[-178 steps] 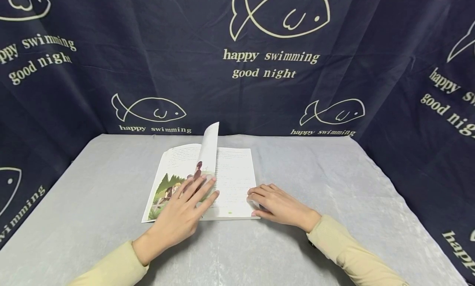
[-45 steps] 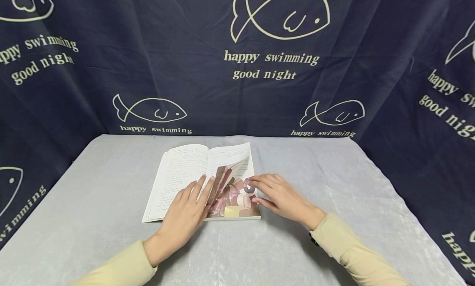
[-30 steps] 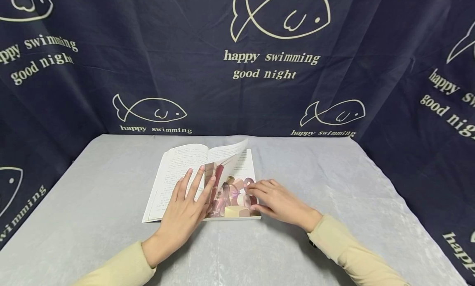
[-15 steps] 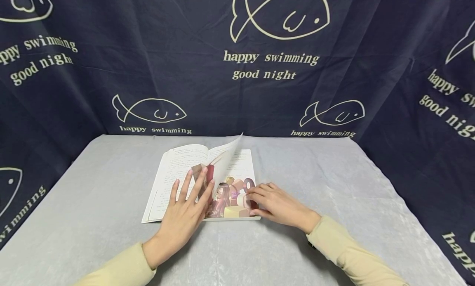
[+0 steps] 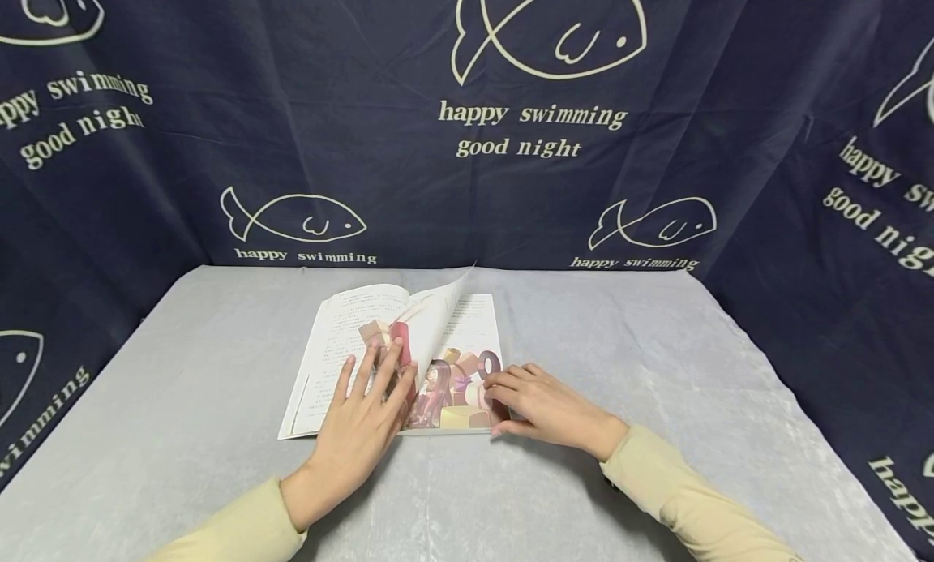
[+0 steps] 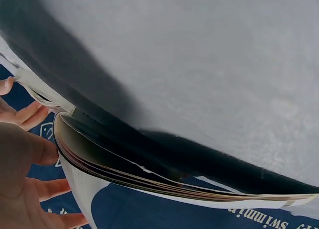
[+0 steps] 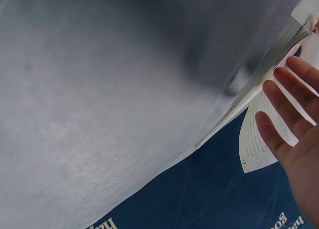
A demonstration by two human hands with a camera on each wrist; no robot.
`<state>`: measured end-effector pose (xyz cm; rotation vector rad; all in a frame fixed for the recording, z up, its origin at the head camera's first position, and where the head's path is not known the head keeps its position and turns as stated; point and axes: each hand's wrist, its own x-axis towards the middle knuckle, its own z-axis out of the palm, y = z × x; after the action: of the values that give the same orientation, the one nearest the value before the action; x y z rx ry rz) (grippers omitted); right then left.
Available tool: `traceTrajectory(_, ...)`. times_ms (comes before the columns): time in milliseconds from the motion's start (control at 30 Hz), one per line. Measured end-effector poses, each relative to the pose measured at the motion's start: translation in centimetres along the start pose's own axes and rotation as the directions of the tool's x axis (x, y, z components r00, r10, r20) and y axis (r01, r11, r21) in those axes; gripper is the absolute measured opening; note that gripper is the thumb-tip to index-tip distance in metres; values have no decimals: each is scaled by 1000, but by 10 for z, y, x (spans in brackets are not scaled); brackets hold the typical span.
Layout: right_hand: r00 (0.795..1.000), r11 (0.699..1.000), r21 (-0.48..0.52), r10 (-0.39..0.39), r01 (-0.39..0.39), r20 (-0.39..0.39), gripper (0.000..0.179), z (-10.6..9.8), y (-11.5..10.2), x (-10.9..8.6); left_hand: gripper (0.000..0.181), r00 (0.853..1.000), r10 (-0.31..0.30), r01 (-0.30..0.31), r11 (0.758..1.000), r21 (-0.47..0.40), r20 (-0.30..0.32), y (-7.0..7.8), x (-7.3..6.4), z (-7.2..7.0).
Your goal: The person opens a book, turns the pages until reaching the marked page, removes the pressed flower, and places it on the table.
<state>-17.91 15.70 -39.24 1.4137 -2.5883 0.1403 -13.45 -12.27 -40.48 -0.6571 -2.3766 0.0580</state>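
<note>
An open paperback book [image 5: 467, 416] lies on the table, with printed text on its left side and a colourful drawing at lower right. One leaf [image 5: 441, 311] stands partly raised and curls leftward, its far corner pointing up. My left hand [image 5: 357, 432] rests on the lower left side and gutter, fingers straight and spread over the curling leaf. My right hand [image 5: 550, 408] lies at the book's right edge, fingertips on or just beside the page. In the right wrist view, its fingers [image 7: 279, 92] are relaxed and pinch nothing. The left wrist view shows page edges [image 6: 149, 181] beside the left hand.
The table [image 5: 620, 343] bears a pale grey cloth. A dark blue curtain [image 5: 511, 205] printed with fish and lettering stands behind the table and along both sides. Light beige sleeves [image 5: 233, 525] cover both forearms.
Since 5.9 seconds ago a text page has covered the left side's forest picture. Lately another leaf has curled further left under my spread left fingers; my right hand has dropped slightly toward the book's edge.
</note>
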Motion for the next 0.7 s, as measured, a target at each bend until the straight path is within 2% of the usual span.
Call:
traceTrajectory(133, 1000, 1000, -16, -14, 14, -4, 41, 0, 0, 0, 47, 1000, 8, -8, 1000, 7, 27, -1, 0, 1)
traceTrajectory(367, 999, 999, -32, -44, 44, -22, 27, -1, -1, 1, 45, 1000, 1, -1, 1000, -3, 16, -1, -1, 2)
traceTrajectory(567, 991, 993, -47, -108, 104, -82, 12, -1, 0, 1, 49, 998, -19, 19, 1000, 6, 53, -1, -2, 2)
traceTrajectory(700, 984, 991, -58, -130, 124, -122, 16, -3, 2, 1, 47, 998, -30, 29, 999, 17, 56, -1, -2, 3)
